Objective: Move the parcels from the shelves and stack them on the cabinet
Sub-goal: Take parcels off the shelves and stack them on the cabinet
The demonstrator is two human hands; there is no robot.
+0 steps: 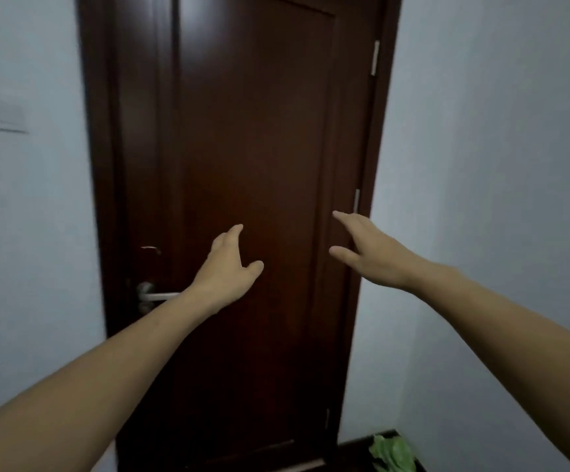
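Two empty hands spread apart, left hand (pixel 226 267), right hand (pixel 374 255), dark door (pixel 256 131) ahead

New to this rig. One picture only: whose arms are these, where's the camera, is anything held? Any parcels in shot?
There is no machine here. A person does the job with bare hands, and the single picture comes from a wide-angle camera worn on their head, so the two arms reaching in from the bottom are the wearer's own.

The left hand and the right hand are both stretched forward with fingers spread, and they hold nothing. They are in front of a dark brown door, which is closed. Whether they touch it cannot be told.

The door has a metal handle on its left and hinges on its right, with pale walls on either side. At bottom right, something green and leafy lies on a dark surface.

No parcels, shelves or cabinet are in view.
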